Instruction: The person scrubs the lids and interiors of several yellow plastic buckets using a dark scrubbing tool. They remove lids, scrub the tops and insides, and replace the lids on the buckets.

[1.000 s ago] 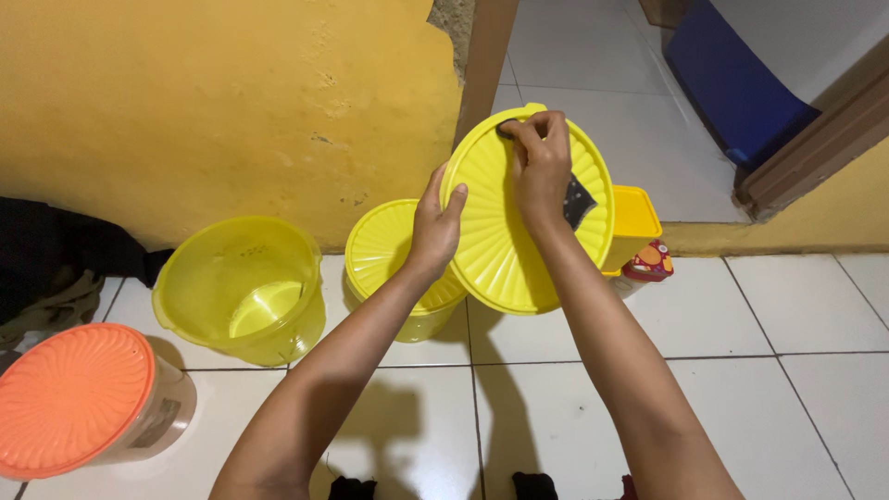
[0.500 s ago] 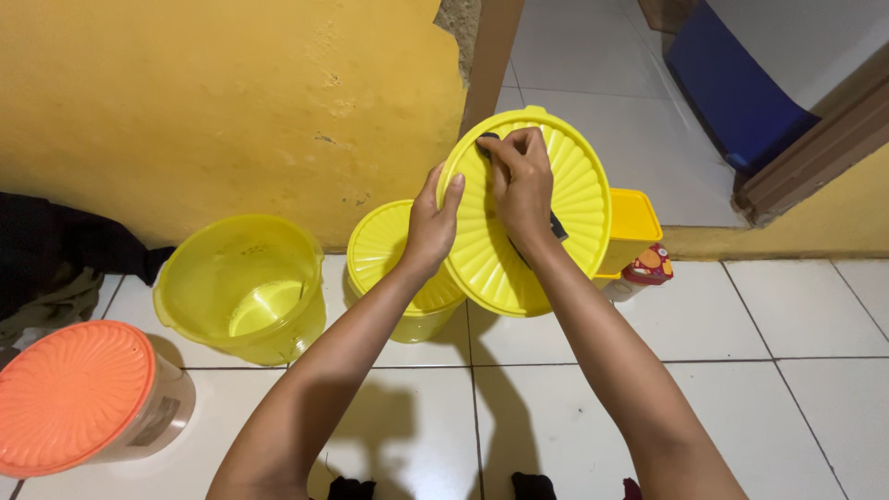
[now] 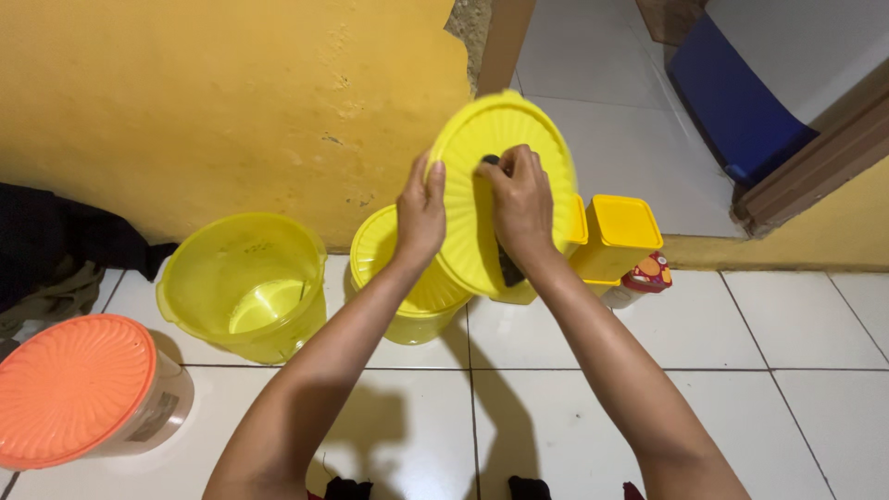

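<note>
**Inspector:** While both hands are raised in front of the wall, what do they hold?

**Assistant:** One round yellow lid [image 3: 482, 139], ribbed, held up on edge above the floor. The left hand [image 3: 421, 215] grips its left rim, thumb on the near face and the other fingers hidden behind. The right hand [image 3: 520, 208] is closed on a dark cloth [image 3: 507, 264] and presses it flat against the lid's face; a tail of the cloth hangs below the wrist.

**Inspector:** Count the containers.

**Assistant:** Two round yellow tubs: one open tub [image 3: 243, 287] at left with nothing visible inside, and one closed tub [image 3: 407, 278] directly beneath the raised lid. One square yellow box [image 3: 619, 236] with its lid on, just right of the hands. One small jar with a red cap [image 3: 644, 275], touching or just beside that box; I cannot tell which. One clear tub with an orange lid [image 3: 79, 389] at far left. Lids in total: four, three of them seated.

**Inspector:** Surface and room?

**Assistant:** White tiled floor [image 3: 741, 370] with dark grout lines. Yellow painted wall [image 3: 185, 111], chipped near the brown door frame [image 3: 505, 37]. Dark clothing [image 3: 56, 241] lies heaped at the wall's foot. A blue panel [image 3: 732, 93] stands beyond the doorway.
</note>
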